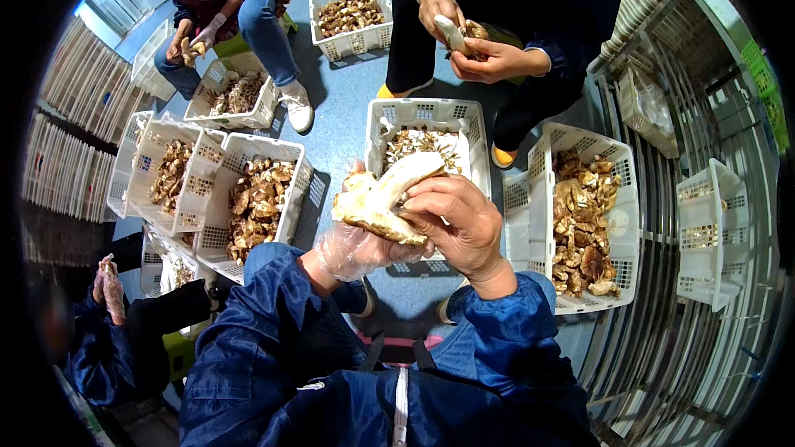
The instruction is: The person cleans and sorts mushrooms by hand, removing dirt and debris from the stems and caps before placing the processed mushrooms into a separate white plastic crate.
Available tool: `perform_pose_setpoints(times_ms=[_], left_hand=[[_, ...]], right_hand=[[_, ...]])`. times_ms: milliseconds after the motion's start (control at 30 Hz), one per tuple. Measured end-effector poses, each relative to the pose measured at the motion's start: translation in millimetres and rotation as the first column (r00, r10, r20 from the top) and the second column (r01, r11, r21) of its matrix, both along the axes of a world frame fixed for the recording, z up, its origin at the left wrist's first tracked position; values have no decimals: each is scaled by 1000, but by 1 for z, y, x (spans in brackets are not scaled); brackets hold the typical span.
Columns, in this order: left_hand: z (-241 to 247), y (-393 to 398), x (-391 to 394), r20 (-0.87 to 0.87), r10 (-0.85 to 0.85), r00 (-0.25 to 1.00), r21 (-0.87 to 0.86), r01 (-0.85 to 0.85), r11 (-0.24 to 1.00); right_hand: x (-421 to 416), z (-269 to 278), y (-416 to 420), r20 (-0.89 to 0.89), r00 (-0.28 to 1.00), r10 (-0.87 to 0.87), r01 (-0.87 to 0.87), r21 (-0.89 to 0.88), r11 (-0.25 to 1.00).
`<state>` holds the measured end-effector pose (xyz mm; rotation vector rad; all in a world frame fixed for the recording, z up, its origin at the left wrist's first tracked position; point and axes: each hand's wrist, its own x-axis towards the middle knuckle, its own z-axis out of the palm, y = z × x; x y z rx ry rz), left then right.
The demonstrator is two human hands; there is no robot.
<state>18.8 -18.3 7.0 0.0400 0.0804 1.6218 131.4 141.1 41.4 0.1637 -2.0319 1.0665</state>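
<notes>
My left hand [363, 251], in a clear plastic glove, holds a large pale mushroom [379, 198] with brown-edged caps from below and the left. The fingertips of my bare right hand [456, 223] are bent against the mushroom's right side, by its thick stem; whether they hold something small is hidden. Beneath and beyond my hands stands a white perforated plastic crate [428, 108] with small pale and brown mushroom pieces [419, 143] in it.
At the right is a crate [627, 223] of brown mushrooms; more filled crates [298, 192] stand at the left. A co-worker [497, 62] sits opposite, handling a mushroom. Other co-workers sit at the upper left and lower left. Racks [658, 298] line both sides.
</notes>
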Motion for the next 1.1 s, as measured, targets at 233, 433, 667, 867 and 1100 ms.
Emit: perform_pose_setpoints(times_ms=[233, 433, 667, 867, 1100], left_hand=[[-12, 4, 5, -296, 132, 946, -35, -149, 988], [9, 6, 5, 147, 73, 986, 32, -78, 996], [31, 5, 14, 80, 166, 983, -8, -166, 986], [26, -2, 10, -70, 204, 976, 18, -204, 979], [0, -23, -10, -289, 315, 904, 8, -327, 945]], right_hand=[[-2, 8, -4, -36, 995, -97, 98, 32, 995], [2, 15, -12, -96, 978, -184, 180, -45, 983], [13, 6, 17, -19, 909, -417, 386, -339, 858], [12, 11, 40, 266, 894, -361, 441, -372, 817], [4, -18, 40, 436, 776, -456, 357, 292, 887]])
